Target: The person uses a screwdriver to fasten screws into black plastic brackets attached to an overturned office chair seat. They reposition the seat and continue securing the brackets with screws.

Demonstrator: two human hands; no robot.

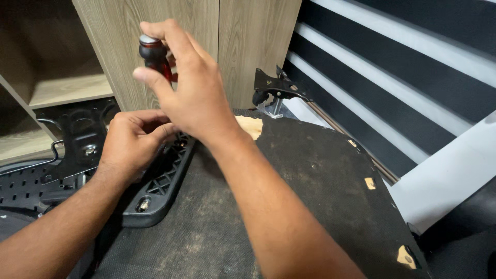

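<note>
Here, in the upper left of the frame, the right hand (194,90) is closed around the red and black handle of a screwdriver (154,57), which stands nearly upright; its shaft is hidden behind the fingers. Just below it, left of centre, the left hand (132,139) is curled with fingertips pinched at the upper end of a black plastic ribbed bracket (157,188), which lies on the dark fabric underside of a seat (310,186). A screw (143,204) sits at the bracket's lower end. A black metal mechanism (274,88) stands at upper centre before a wooden cabinet (170,31).
</note>
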